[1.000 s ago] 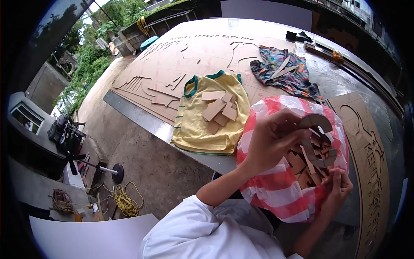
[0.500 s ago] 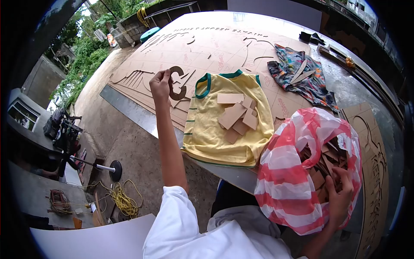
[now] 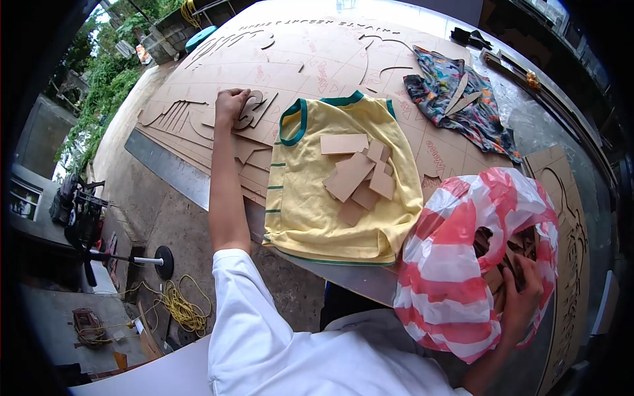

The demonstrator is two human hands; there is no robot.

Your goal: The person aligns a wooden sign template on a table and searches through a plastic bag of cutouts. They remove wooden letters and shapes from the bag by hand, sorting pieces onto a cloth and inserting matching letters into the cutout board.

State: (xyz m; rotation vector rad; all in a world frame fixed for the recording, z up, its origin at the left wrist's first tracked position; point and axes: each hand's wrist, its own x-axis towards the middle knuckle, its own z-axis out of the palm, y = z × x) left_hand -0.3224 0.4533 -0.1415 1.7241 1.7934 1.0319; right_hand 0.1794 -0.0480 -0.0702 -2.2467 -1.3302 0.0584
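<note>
right hand (image 3: 523, 288) curled into the striped bag (image 3: 456, 272) right of the yellow shirt (image 3: 304, 191), can't tell if it's gripping anything, left arm (image 3: 229, 191) stretched way out, left hand (image 3: 232, 105) pinching a curved cutout (image 3: 248, 121) left of the shirt

A loose, creased white shirt (image 3: 343, 360), its short left sleeve (image 3: 249, 290) wide at the opening, leaves the left forearm (image 3: 228, 188) bare; dark legwear (image 3: 349, 303) shows beyond it.
</note>
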